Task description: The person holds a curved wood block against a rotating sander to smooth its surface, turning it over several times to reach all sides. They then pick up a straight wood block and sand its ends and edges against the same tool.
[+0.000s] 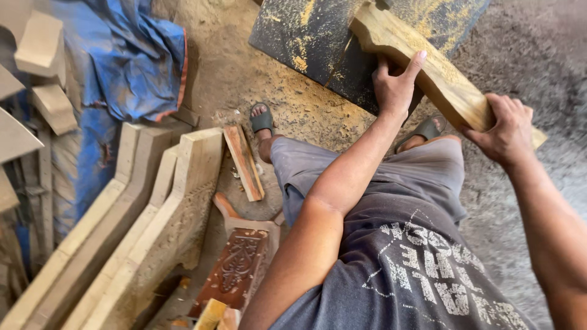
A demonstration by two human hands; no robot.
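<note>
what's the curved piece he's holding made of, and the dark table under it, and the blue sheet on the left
The curved piece, gripped by the left hand and right hand, looks like raw, unfinished wood: pale tan with visible grain. The dark table seems to be metal, matte black and dusted with yellow sawdust, though painted board is possible. The blue sheet looks like a woven plastic tarpaulin, creased, with an orange edge.

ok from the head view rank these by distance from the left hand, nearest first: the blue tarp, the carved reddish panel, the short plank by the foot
1. Short plank: lying on the sawdust floor, down and left of the left hand.
2. Carved reddish panel: lower in the picture, beside the pale wooden frames.
3. Blue tarp: far left, at the top corner.
</note>
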